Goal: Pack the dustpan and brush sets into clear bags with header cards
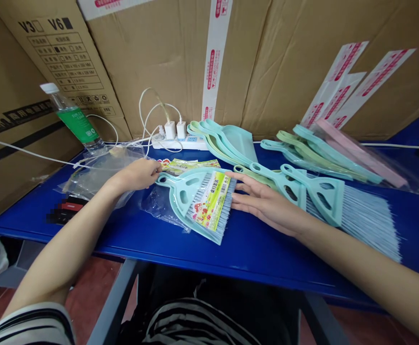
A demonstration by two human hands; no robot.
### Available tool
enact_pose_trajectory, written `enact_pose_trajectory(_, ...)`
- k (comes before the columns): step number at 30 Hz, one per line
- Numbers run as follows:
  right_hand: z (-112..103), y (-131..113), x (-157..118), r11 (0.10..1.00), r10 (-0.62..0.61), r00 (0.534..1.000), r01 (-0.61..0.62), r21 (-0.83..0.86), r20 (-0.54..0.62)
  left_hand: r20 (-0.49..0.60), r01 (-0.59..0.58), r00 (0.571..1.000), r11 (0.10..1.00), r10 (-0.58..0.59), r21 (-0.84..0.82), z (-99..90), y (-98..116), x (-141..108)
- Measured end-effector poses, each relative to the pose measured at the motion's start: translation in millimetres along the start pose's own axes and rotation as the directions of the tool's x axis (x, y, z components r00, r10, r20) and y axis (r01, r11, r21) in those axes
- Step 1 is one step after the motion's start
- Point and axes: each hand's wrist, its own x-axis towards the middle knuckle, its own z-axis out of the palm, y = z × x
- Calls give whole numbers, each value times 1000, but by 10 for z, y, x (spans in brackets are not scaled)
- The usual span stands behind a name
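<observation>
A light-blue hand brush [185, 194] lies inside a matching dustpan [180, 214] in front of me, with a yellow-green printed card [213, 201] across its grey-blue bristles. My left hand [143, 173] is closed at the looped handle end of this set; its fingertips are partly hidden. On the other side, my right hand [263, 203] has its fingers stretched out, touching the bristle edge and the card's corner. Beneath the set lies a clear plastic bag [164, 208]. More printed cards [191, 165] lie just behind it.
More brushes [324, 196] lie at the right. Dustpans [236, 141] and a second pile with a pink dustpan [364, 153] rest along the cardboard [267, 62]. A power strip [195, 143] with chargers, a bottle [75, 122] and plastic bags [94, 175] are behind and left.
</observation>
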Motion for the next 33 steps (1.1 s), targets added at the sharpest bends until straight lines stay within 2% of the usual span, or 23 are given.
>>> enact_pose_trajectory(6,-4,-13,-20,999,25,999,-24,21,-40,-80,124,991,969,-109,216,-10,-83,-8)
enact_pose_trajectory(11,-14,-2,-37,999,-11,1000,10,-32,-27,-82,223,974,949,-210,223,-38,-75,-24)
enact_pose_trajectory(15,-24,2,-38,981,-69,997,73,-179,25,-88,289,957,934,-276,208,-70,-16,-51)
enact_pose_trajectory(19,1,-31,-59,911,-175,976,211,-355,132,-99,279,959,944,-265,177,-89,17,-107)
enact_pose_trajectory(24,79,-43,-93,744,-285,933,360,-562,219,-106,266,962,953,-252,145,-95,39,-153)
enact_pose_trajectory(28,134,-20,-88,669,-313,922,385,-636,230,-109,266,961,954,-253,138,-79,41,-139)
enact_pose_trajectory(33,188,-12,-87,667,-310,920,389,-635,239,-95,326,945,923,-313,204,-51,41,-59)
